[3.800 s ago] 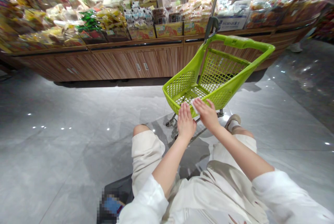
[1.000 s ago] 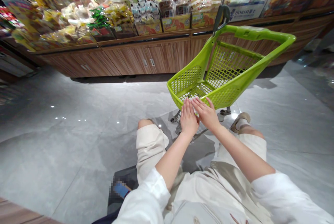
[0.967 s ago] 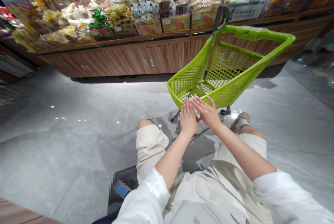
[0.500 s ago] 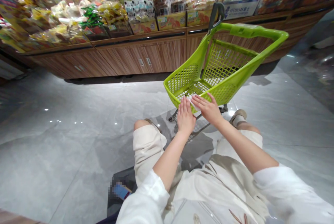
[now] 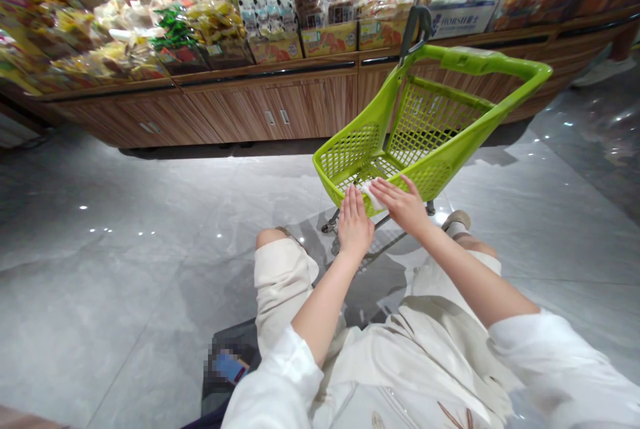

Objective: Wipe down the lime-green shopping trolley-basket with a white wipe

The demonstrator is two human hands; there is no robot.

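Note:
A lime-green plastic shopping cart (image 5: 440, 116) stands on the floor right in front of me. My left hand (image 5: 354, 222) rests flat against its near rim with the fingers stretched out. My right hand (image 5: 403, 201) lies on the same rim, fingers extended and pressed on a small white cloth or wipe (image 5: 371, 193) that shows between the two hands. The cart's basket is empty. Its grey handle post (image 5: 414, 12) rises at the far side.
A long wooden display counter (image 5: 280, 106) piled with packaged snacks and bread (image 5: 215, 22) runs across the back. Glossy grey floor tiles (image 5: 125, 249) spread to the left and right. My knees and one shoe (image 5: 455, 220) sit under the cart. A dark bag (image 5: 230, 366) lies beside my left leg.
My right hand has slid a little along the cart's rim with the white cloth under it. The left hand stays flat on the rim. My view has shifted slightly.

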